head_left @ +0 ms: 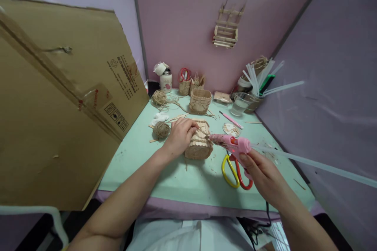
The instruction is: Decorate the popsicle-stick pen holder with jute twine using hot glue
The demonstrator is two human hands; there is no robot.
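Pretty clearly a little craft workspace, though I can't tell if it's in somebody's home. Dead giveaway is the mint-green table point(176, 188): ball of twine point(161, 130) and scissors point(238, 172) lying on it, pink glue gun point(232, 142) held over it, a bunch of whitish glue sticks point(253, 80) poking up at its back right. Behind it there's a pink wall point(182, 19) with a stick-built craft piece point(225, 35) hanging on strings.

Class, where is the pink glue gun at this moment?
In the head view, the pink glue gun is right of centre in the right hand, its nozzle by the nearer wooden container, with the scissors just below.
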